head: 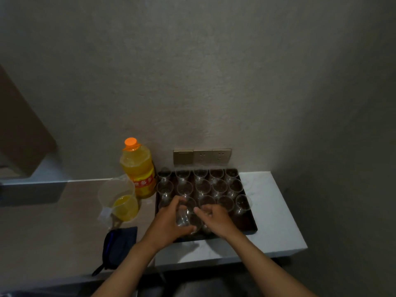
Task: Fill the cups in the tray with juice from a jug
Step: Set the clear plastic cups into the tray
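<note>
While a dark fabric pouch lies at seven o'clock, the clear plastic jug stands upright at nine o'clock of the tray, part-filled with yellow juice; just behind it stands the juice bottle, orange-capped; the left hand curls round a clear cup tilted over the near edge of the dark tray; the right hand, fingers curled, sits beside it, its hold unclear; clear cups stand in rows at twelve o'clock.

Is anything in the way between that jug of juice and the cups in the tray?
Nothing visible. The jug stands just left of the tray, though the left hand and right hand hover over the near cups.
</note>
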A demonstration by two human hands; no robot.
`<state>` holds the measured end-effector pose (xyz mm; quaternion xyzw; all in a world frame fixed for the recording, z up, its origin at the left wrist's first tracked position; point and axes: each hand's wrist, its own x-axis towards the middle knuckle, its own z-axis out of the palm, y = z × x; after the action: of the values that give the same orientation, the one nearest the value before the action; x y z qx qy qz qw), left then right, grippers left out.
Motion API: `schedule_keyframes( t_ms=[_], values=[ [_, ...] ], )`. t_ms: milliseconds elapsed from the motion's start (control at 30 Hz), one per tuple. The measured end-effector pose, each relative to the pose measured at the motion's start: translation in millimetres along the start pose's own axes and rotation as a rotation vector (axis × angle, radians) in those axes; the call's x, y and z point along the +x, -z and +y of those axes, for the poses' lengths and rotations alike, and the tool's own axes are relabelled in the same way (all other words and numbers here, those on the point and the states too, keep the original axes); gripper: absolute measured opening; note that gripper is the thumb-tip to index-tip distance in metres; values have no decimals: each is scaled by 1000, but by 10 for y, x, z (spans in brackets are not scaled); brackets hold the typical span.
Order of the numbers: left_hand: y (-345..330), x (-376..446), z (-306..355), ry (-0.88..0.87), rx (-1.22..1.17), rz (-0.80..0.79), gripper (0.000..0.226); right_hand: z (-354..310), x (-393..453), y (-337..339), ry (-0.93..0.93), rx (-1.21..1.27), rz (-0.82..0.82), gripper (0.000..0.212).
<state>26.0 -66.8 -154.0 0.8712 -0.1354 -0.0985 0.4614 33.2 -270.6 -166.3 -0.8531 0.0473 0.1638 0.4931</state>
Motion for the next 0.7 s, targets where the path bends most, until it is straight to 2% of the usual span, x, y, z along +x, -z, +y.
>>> schedule_keyframes(
  t_ms=[100, 200, 300, 533, 700],
  values=[
    [-48, 9, 64, -46, -17, -3, 73, -202, -125, 61, -86, 127, -221, 51],
    [-68, 9, 112, -66, -23, -2, 73, -310, -233, 86, -114, 195, -298, 51],
    [-88, 5, 129, -83, -16, -26, 74, -299, -286, 104, -104, 267, -272, 47],
    [-172, 13, 116, -109, 15, -55, 82, -180, -344, 154, -112, 339, -227, 52],
    [-200, 25, 96, -93, 26, -50, 85, -6, -392, 338, -171, 441, -55, 34]
  ],
)
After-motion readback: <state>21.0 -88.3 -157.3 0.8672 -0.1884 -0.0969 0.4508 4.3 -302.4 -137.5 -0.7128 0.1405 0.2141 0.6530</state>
